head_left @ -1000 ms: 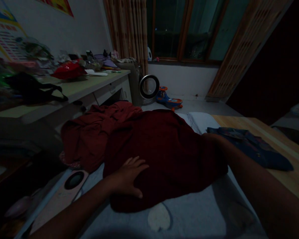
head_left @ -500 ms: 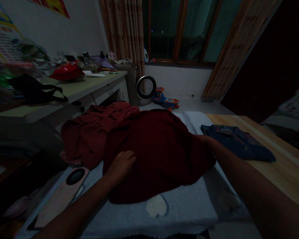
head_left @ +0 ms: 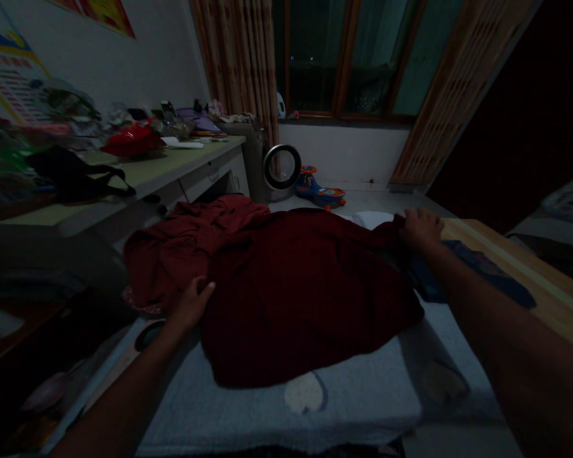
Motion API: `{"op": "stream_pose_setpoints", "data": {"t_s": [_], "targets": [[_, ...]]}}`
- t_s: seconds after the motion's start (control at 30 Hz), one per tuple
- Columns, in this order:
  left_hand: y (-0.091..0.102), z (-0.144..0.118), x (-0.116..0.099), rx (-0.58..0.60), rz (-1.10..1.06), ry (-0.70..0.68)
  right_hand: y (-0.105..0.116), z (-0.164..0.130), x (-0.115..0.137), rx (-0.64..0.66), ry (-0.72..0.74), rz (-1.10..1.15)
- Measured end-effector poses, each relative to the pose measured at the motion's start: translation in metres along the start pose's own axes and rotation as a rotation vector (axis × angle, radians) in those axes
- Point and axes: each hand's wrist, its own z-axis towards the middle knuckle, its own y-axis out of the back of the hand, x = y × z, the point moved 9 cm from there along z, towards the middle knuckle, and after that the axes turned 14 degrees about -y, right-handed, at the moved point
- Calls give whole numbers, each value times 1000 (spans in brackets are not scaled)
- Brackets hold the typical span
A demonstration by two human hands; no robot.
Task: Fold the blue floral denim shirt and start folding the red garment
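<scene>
A dark red garment (head_left: 296,286) lies spread over a pale blanket (head_left: 353,401) in front of me. My left hand (head_left: 191,305) grips its left edge, fingers curled around the cloth. My right hand (head_left: 420,229) holds the garment's far right corner, pulled out toward the wooden board. More crumpled red cloth (head_left: 181,248) is bunched at the far left of the garment. A folded dark blue garment (head_left: 487,273) lies on the wood just under and beyond my right forearm.
A cluttered desk (head_left: 172,168) runs along the left wall with a black bag (head_left: 71,178) and a red item (head_left: 131,140). A round fan (head_left: 281,166) and a toy car (head_left: 322,191) sit on the floor by the window. A wooden surface (head_left: 549,286) lies right.
My left hand slid from the garment's middle to its left edge and gripped it. My right hand moved out and away, drawing the right corner of the red cloth toward the wood.
</scene>
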Motion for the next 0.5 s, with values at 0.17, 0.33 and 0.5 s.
{"op": "stream_pose_setpoints", "data": {"t_s": [0.17, 0.33, 0.5], "targets": [[-15, -1, -21, -45, 181, -108, -39, -72, 36, 164, 116, -99], [-25, 3, -37, 53, -114, -70, -76, -124, 11, 449, 58, 49], [-8, 23, -47, 215, -418, 93, -82, -151, -24, 749, -42, 415]]}}
